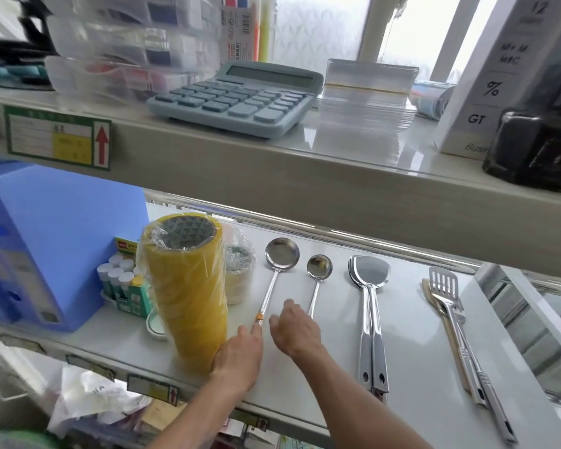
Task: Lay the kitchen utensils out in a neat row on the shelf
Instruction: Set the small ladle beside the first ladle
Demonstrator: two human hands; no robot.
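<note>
1. Head view: white shelf (418, 319) is seen with a second shelf (208, 157) right above it, where a blue-grey calculator (237, 98) and a stack of clear sleeves (366, 102) are parked.
2. On the lower shelf, a blue file box (46, 254) is stood at far left, glue sticks (117, 277) beside it, then a tall yellow tape stack (188, 293) wrapped in plastic.
3. Steel utensils are laid side by side, handles toward the front edge: large ladle (280, 254), small ladle (319, 267), solid spatulas (371, 319) stacked together, and slotted turners (460, 325) piled at an angle further right, well apart from the rest.
4. Left hand (240, 354) is placed against the base of the tape stack, and the end of the large ladle's handle is touched by its fingertips; whether it's actually pinched can't be told.
5. Right hand (297, 328) is held over the small ladle's handle end, fingers loose and bent down, nothing clearly gripped.
</note>
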